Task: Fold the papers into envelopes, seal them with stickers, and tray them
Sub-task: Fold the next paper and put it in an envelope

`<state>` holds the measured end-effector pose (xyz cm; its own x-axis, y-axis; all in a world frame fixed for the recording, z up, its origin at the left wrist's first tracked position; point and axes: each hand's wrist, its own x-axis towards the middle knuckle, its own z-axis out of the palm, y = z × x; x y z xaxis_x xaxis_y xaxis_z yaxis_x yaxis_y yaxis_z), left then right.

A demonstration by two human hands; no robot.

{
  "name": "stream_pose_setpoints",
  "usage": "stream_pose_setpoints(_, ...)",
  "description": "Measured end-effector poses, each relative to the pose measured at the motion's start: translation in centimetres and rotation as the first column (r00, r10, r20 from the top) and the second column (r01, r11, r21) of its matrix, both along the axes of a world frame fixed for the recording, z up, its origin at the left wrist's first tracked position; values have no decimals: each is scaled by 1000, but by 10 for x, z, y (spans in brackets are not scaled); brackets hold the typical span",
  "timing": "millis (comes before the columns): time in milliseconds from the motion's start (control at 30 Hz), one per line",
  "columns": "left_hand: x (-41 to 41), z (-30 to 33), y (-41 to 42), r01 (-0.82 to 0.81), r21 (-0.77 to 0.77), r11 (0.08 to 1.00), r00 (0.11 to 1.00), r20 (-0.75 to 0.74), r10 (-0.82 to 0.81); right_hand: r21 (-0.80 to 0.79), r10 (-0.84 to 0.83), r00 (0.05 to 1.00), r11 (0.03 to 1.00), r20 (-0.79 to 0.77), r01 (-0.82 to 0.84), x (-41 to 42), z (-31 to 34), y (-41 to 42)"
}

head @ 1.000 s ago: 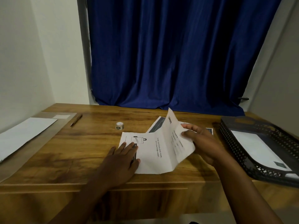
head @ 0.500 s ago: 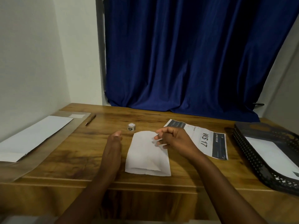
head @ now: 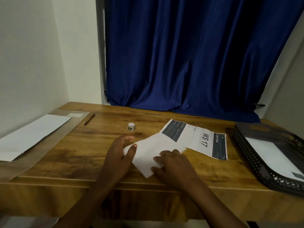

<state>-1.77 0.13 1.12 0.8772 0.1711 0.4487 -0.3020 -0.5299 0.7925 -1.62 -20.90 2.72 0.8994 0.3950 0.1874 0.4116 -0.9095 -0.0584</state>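
Now flattening the fold: left hand pinches the paper edge, right hand fingers spread on top; press creases firmly against the surface, edges aligned.

White folded paper, wood-grain brown table, black mesh tray, deep-blue curtain

A small home desk corner: a wooden counter against plain walls, a blue curtain behind, a sheet printed "LIVING ROOM".
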Motion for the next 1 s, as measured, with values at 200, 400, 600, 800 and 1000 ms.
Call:
stream_pose_setpoints(200, -3, 6, -2, 68, 233, 970, 995, 50, -82, 359, 22, 999, 933, -26, -11, -7, -1, 24)
stream_pose_setpoints(400, 3, 9, -6, 196, 677, 709, 961, -277, -1, 490, 121, 992, 867, -35, -88, 15, 4, 50)
stream_pose_setpoints(600, 9, 2, -7, 326, 812, 484, 909, -410, 77, 299, 192, 947, 948, -257, -111, 33, -19, 52)
stream_pose_setpoints(800, 15, -5, -8, 276, 797, 538, 919, -382, 94, 32, 43, 970, 999, -241, -36, 52, -21, 3)
stream_pose_setpoints(1000, 15, -3, -8, 286, 795, 535, 913, -396, 101, 49, -49, 977, 997, -208, 61, 50, -20, -20)
